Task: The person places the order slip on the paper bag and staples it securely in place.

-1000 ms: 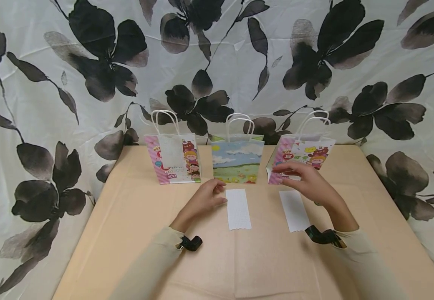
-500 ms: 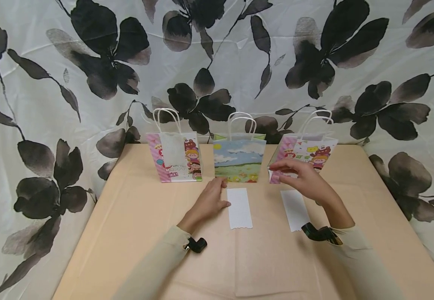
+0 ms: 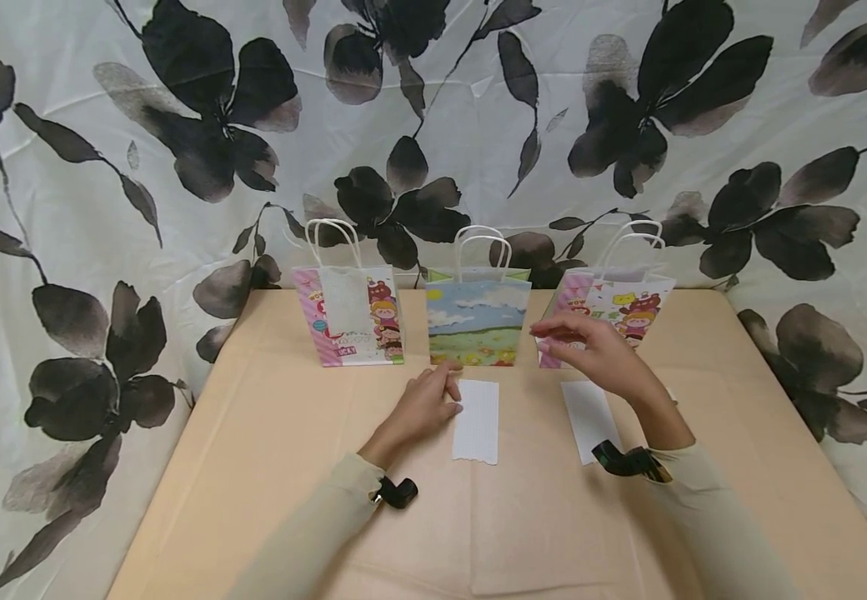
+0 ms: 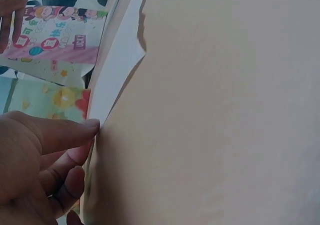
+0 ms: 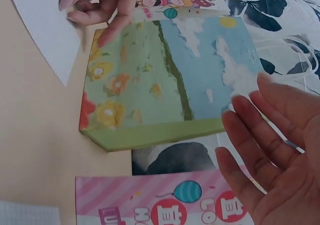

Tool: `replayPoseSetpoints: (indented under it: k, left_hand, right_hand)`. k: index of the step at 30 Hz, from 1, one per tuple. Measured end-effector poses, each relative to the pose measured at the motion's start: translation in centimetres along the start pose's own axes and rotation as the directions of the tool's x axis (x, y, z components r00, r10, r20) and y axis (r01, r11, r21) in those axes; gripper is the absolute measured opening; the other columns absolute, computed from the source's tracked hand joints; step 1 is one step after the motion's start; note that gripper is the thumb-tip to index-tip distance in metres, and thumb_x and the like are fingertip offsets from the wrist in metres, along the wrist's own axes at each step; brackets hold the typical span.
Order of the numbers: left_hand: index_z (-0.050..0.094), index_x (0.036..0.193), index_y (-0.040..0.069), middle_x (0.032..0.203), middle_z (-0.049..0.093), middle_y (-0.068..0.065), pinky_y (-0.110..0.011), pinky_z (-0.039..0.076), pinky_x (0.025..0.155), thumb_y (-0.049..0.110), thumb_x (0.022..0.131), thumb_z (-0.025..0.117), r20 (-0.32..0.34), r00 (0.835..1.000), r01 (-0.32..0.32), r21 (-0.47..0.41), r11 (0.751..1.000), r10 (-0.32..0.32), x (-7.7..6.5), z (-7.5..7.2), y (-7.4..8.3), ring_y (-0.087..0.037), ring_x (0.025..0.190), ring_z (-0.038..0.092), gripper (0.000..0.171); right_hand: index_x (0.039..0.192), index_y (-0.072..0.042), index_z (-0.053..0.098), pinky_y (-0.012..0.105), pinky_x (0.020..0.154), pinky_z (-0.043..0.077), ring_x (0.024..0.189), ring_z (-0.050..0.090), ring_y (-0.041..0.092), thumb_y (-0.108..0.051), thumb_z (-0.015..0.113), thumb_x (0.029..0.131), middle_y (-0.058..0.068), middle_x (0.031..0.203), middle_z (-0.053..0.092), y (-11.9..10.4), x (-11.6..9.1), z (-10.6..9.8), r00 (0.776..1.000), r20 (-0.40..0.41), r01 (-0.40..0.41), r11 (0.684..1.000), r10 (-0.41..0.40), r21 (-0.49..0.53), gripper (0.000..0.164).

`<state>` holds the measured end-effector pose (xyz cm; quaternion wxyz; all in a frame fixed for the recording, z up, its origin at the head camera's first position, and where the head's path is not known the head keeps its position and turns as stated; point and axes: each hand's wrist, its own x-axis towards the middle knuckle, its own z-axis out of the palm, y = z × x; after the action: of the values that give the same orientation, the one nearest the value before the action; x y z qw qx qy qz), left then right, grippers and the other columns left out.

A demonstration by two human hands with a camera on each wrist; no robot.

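Observation:
My left hand pinches the left edge of a small white paper sheet with a torn lower edge, in front of the middle bag. The left wrist view shows its thumb on the sheet, which is raised at that side. My right hand is held in the air with spread, slightly bent fingers and nothing in them, in front of the pink cartoon gift bag. In the right wrist view this hand is near the landscape-printed gift bag. A second white sheet lies below the right hand.
Three paper gift bags with white handles stand upright in a row at the table's back. The left pink bag has a white sheet on its front. A floral curtain hangs behind the beige table.
The left fingers have come onto the paper's left edge, and the sheet has tilted and turned slightly. My right hand has drifted a little to the left.

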<state>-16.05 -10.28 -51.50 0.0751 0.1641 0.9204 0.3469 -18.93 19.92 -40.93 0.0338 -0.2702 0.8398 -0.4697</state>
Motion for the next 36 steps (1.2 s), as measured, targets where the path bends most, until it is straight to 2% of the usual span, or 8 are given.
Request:
replayPoseSetpoints:
  k: [4,10,13,22,28,31,34,36]
  left_hand:
    - [0.059,0.132,0.009,0.085,0.066,0.012,-0.043,0.037,0.089,0.014,0.088,0.077,0.001,1.000,0.015,0.016,1.000,-0.015,0.1,0.2,0.3,-0.019,0.105,0.059,0.047]
    - [0.063,0.129,0.008,0.120,0.057,-0.006,-0.047,0.044,0.097,0.031,0.082,0.086,-0.026,0.998,0.056,0.073,0.996,-0.055,0.4,0.2,0.5,-0.026,0.114,0.056,0.057]
    - [0.064,0.126,0.008,0.126,0.053,-0.010,-0.047,0.047,0.099,0.034,0.081,0.087,-0.028,0.998,0.058,0.104,0.993,-0.055,0.7,0.2,0.3,-0.029,0.116,0.056,0.056]
    - [0.068,0.107,0.013,0.117,0.054,-0.008,-0.045,0.049,0.088,0.032,0.084,0.084,-0.012,1.000,0.026,0.137,0.990,-0.024,1.0,0.1,0.2,-0.025,0.105,0.056,0.034]
    - [0.062,0.079,0.015,0.098,0.050,-0.001,-0.036,0.041,0.073,0.034,0.088,0.080,-0.009,1.000,-0.001,0.181,0.984,0.002,0.9,0.3,0.1,-0.017,0.088,0.049,0.028]
    - [0.058,0.073,0.016,0.087,0.052,0.001,-0.033,0.038,0.070,0.029,0.091,0.078,-0.006,1.000,-0.014,0.124,0.992,0.014,0.7,0.1,-0.1,-0.016,0.080,0.048,0.029]
    - [0.058,0.078,0.014,0.078,0.053,0.001,-0.031,0.039,0.067,0.023,0.094,0.074,-0.005,1.000,-0.020,-0.009,1.000,0.020,0.6,-0.4,-0.3,-0.014,0.073,0.047,0.025]
    - [0.059,0.083,0.011,0.077,0.056,0.001,-0.028,0.041,0.067,0.018,0.096,0.072,-0.005,1.000,-0.016,-0.116,0.993,0.016,0.6,-0.7,-0.4,-0.012,0.071,0.049,0.020]
  right_hand:
    - [0.122,-0.008,0.070,0.016,0.089,0.051,0.108,0.067,0.023,-0.015,0.069,0.098,0.012,0.120,0.070,-0.2,0.5,0.5,0.999,-0.039,-0.022,0.999,0.023,0.024,0.025]
    - [0.122,-0.007,0.070,0.019,0.088,0.053,0.106,0.067,0.025,-0.014,0.071,0.097,0.011,0.118,0.070,-0.4,1.0,1.1,0.997,-0.058,-0.038,0.997,0.042,0.071,0.026]
    - [0.120,-0.006,0.071,0.021,0.088,0.054,0.104,0.068,0.024,-0.015,0.071,0.096,0.010,0.117,0.070,-0.3,1.1,1.3,0.998,-0.055,-0.034,0.996,0.039,0.080,0.026]
    - [0.121,-0.007,0.071,0.021,0.086,0.055,0.102,0.068,0.019,-0.019,0.072,0.096,0.015,0.118,0.069,0.1,1.2,1.4,0.998,-0.043,-0.050,0.995,0.054,0.087,0.028]
    - [0.121,-0.006,0.071,0.019,0.085,0.054,0.102,0.068,0.022,-0.016,0.071,0.096,0.012,0.117,0.069,-0.1,1.2,1.4,0.998,-0.045,-0.046,0.995,0.050,0.084,0.027]
    - [0.120,-0.006,0.071,0.018,0.085,0.054,0.102,0.068,0.023,-0.015,0.071,0.096,0.010,0.117,0.070,-0.3,1.3,1.5,0.997,-0.055,-0.046,0.996,0.050,0.078,0.026]
    - [0.119,-0.006,0.071,0.018,0.084,0.054,0.101,0.068,0.023,-0.016,0.072,0.095,0.009,0.117,0.070,-0.6,1.4,1.6,0.996,-0.077,-0.039,0.996,0.044,0.078,0.025]
    - [0.118,-0.005,0.071,0.017,0.083,0.054,0.101,0.068,0.023,-0.016,0.073,0.095,0.008,0.117,0.070,-0.9,1.5,1.7,0.994,-0.099,-0.035,0.997,0.042,0.071,0.026]
